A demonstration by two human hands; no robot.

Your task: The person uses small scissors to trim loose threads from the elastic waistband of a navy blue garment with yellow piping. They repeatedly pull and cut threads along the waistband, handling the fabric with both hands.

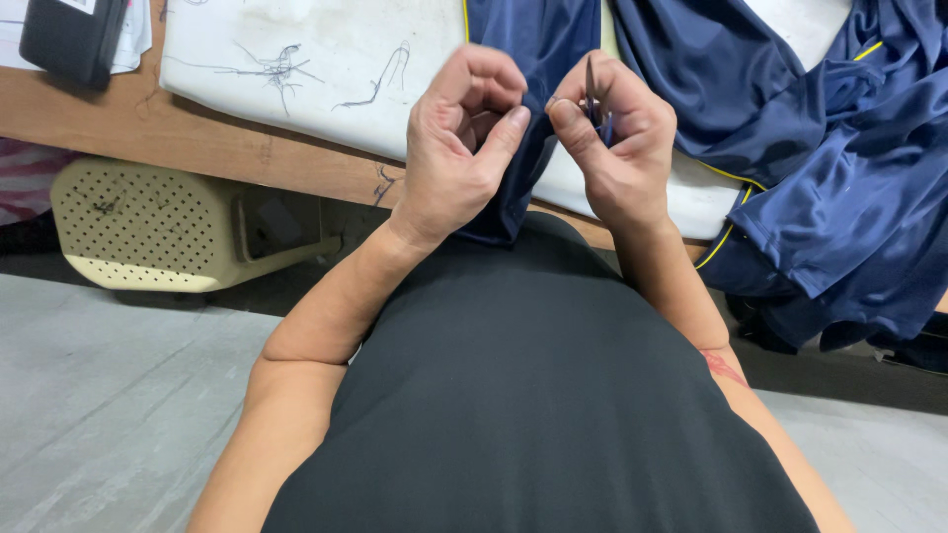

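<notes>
**Hands pinched together over navy cloth at the desk's near edge**

Left hand (462,148) is curled, thumb and forefinger nearly closed; I judge it pinches a fold of the navy cloth (523,118), though the fingers hide the contact. Right hand (617,138) is closed around a small dark snipper (591,87), its tip poking up between thumb and forefinger. The cloth hangs over the near edge of the desk (197,133), between my hands, with more of it heaped toward the right edge. A white pad (326,59) with loose thread scraps covers the desk top.

Risks, as I judge them: the blade sits just beside my left thumb, so a slip could nick it. Slippery cloth could slide from the pinch, and a cut might catch fabric instead of thread.
</notes>
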